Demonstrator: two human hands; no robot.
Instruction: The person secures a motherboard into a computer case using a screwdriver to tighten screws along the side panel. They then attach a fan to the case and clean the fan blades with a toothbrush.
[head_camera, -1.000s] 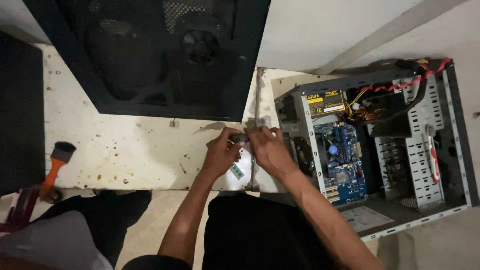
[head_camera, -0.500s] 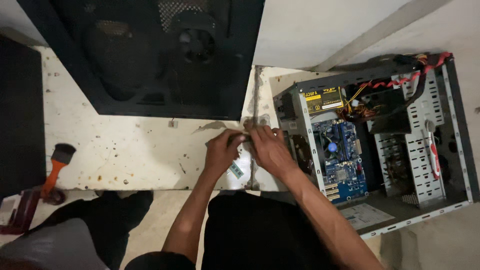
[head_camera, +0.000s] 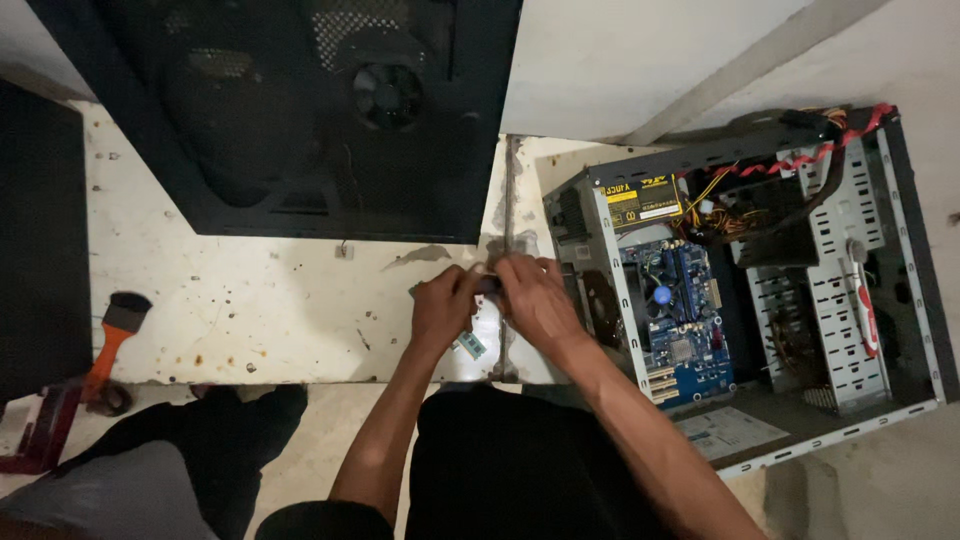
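Note:
My left hand (head_camera: 445, 310) and my right hand (head_camera: 535, 300) meet over the stained white floor, both pinching a small dark part (head_camera: 487, 285) between their fingertips; what it is I cannot tell. A small green memory stick (head_camera: 468, 345) lies on the floor just under my left hand. Right of my hands an open computer case (head_camera: 905, 260) lies on its side, showing a blue motherboard (head_camera: 680, 325), a power supply (head_camera: 640, 205) and red and yellow cables (head_camera: 800, 160).
A black perforated case side panel with a fan (head_camera: 390, 95) lies at the top. An orange-handled brush (head_camera: 110, 335) rests at the left beside a dark mat (head_camera: 40, 250). My dark-clothed knees fill the bottom.
My hands stay together on the small part, with only slight finger movement. The view has shifted a little.

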